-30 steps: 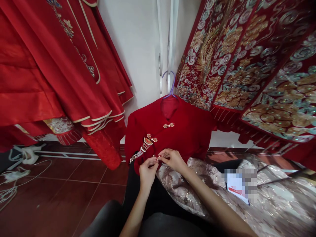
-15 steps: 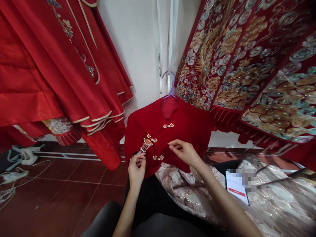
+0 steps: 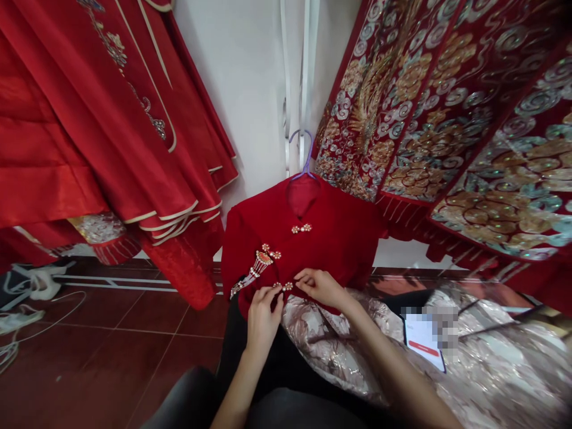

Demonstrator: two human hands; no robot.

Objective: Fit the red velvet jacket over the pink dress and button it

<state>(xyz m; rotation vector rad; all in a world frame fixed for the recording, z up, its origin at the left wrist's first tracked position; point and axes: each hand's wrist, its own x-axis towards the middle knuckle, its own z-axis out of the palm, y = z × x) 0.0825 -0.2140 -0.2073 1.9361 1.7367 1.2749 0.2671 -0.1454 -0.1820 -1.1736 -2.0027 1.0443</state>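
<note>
**Left hand** (image 3: 263, 311): grip closed, fingertips pinched on the left end of the pearl frog button (image 3: 284, 286), from 7 o'clock of it.

**Right hand** (image 3: 320, 287): grip closed, thumb and forefinger pinched at the button's right end, where it meets the jacket front, from 3 o'clock.

**Pearl frog button**: lowest of three on the red jacket (image 3: 344, 244). Its long axis lies across, 9 to 3 o'clock.

**Red jacket**: hangs front-on from a purple hanger (image 3: 302, 156), collar at 12 o'clock, hem at 6. A collar button (image 3: 301, 228) and a middle button (image 3: 271, 252) sit above. A beaded tassel brooch (image 3: 251, 275) slants from the middle button toward 8 o'clock.

**Surroundings**:
- Silvery brocade cloth (image 3: 491, 375) is spread at 4 o'clock of the hands, with a phone (image 3: 422, 344) lying on it.
- Red satin gowns (image 3: 89, 149) with cream piping hang at 10 o'clock.
- Gold-and-teal embroidered red robes (image 3: 447, 119) hang at 2 o'clock.
- A white wall (image 3: 250, 89) stands behind.
- The floor is dark red tile (image 3: 111, 357), with white cables (image 3: 27, 316) at 9 o'clock.
</note>
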